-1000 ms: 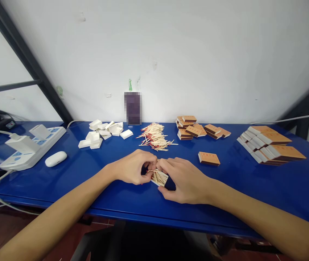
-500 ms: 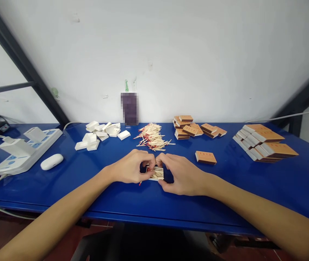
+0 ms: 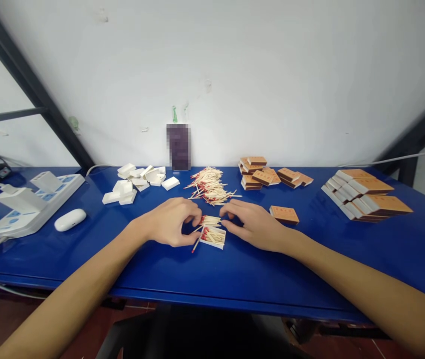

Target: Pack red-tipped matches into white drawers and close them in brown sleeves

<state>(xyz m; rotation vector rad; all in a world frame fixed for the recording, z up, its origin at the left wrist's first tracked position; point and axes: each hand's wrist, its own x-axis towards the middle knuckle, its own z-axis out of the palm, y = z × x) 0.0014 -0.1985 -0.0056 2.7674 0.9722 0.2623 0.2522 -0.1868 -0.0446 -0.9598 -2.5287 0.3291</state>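
A white matchbox tray (image 3: 223, 245) lies on the blue table between my hands, with red-headed matches inside. Just behind it is a small row of matches (image 3: 211, 220), its two ends close to my fingertips. My left hand (image 3: 173, 222) is open, fingers curved and thumb apart, the thumb tip by the tray's left edge. Opposite, my right hand (image 3: 255, 227) is also open, thumb and forefinger parted near the right ends of the row. Whether the fingertips touch the matches, I cannot tell. One loose match (image 3: 196, 244) leans at the tray's left side.
Behind my hands lies a big match pile (image 3: 210, 185). White empty trays (image 3: 122, 188) are heaped at left, orange matchbox sleeves (image 3: 261, 174) at right. One orange box (image 3: 285, 215) lies beyond my right hand; stacked boxes (image 3: 365, 194) stand farther right. A power strip (image 3: 29, 214) and white case (image 3: 70, 220) are left.
Both hands have drawn apart and moved slightly back from over the tray. The tray's matches and the small row behind it now show.
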